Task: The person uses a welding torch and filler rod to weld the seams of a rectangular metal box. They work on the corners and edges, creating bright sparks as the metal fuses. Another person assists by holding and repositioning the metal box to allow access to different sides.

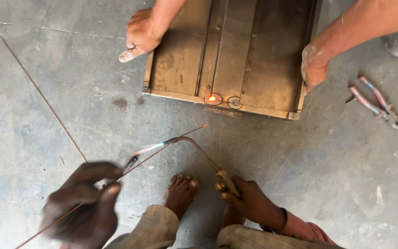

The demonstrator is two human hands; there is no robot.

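Pinched between thumb and fingers, the left hand (84, 203) at seven o'clock holds a thin filler rod (157, 153) whose glowing tip points toward one o'clock. At five o'clock the right hand (253, 202) is clenched around the brass handle of a gas torch (198, 152), its bent neck curving left with a pale flame. Their tips hover apart from the near edge of a metal frame (229, 50) at twelve o'clock, where a round washer (213, 99) glows orange beside a second washer (235, 103). Another person's two hands (140, 36) steady the frame's side edges. Bare concrete floor (328, 175) lies open between frame and feet; pliers (376, 101) rest at three o'clock.
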